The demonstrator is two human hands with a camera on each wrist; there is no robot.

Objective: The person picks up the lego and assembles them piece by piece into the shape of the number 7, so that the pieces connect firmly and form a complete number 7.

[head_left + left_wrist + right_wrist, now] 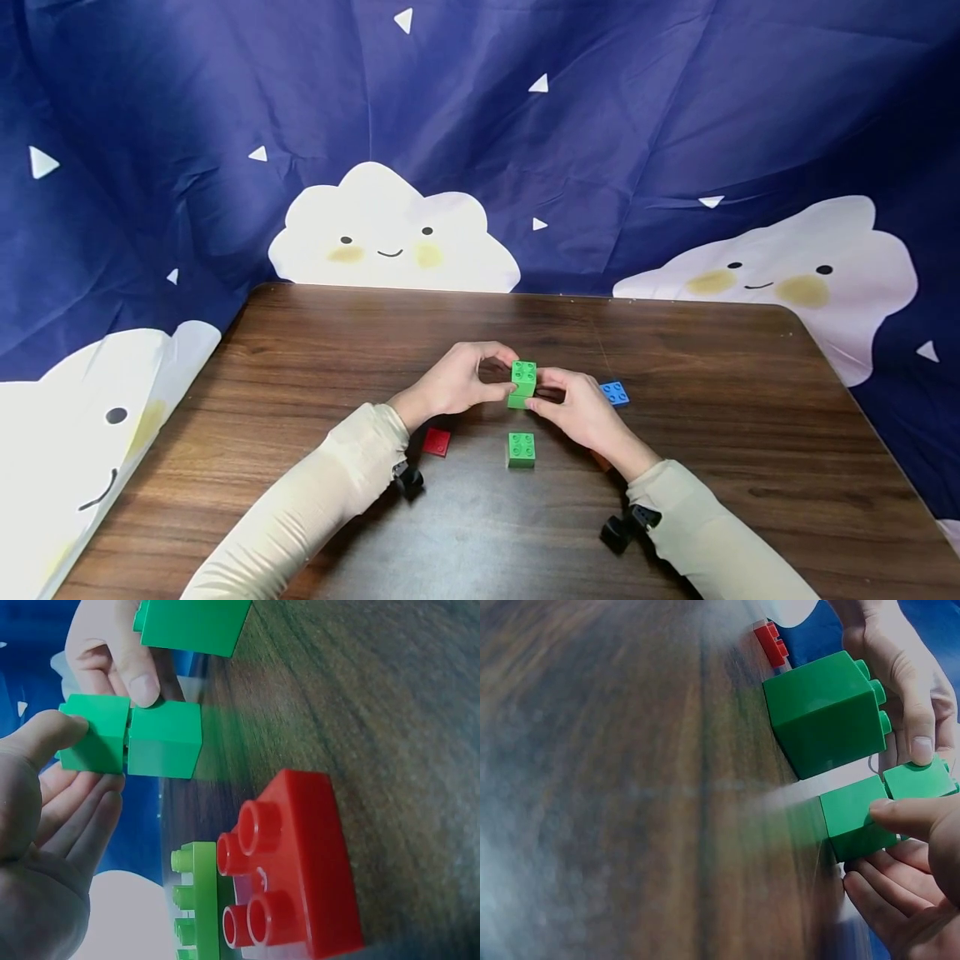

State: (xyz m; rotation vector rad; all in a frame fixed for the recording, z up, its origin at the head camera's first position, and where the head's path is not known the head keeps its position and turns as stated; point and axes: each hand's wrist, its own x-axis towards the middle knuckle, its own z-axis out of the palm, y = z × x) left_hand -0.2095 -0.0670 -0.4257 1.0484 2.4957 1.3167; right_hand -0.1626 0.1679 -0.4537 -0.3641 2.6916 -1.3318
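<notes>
Two green toy bricks stand one over the other near the table's middle, between the hands. My left hand (453, 382) pinches the upper green brick (524, 371) between thumb and fingers. From the other side, my right hand (583, 408) grips the lower green brick (517, 402), its thumb on the near face. A narrow dark line shows between the two bricks in the left wrist view, where the lower brick (166, 739) sits close to the table. Nearer the person, a separate green brick (521, 451) rests studs up, touched by neither hand.
A red brick (437, 442) lies below the left wrist, with a light green brick (204, 900) beyond it in the left wrist view. To the right is a blue brick (615, 392), partly behind the right hand. An orange piece (601, 461) peeks out under the right wrist.
</notes>
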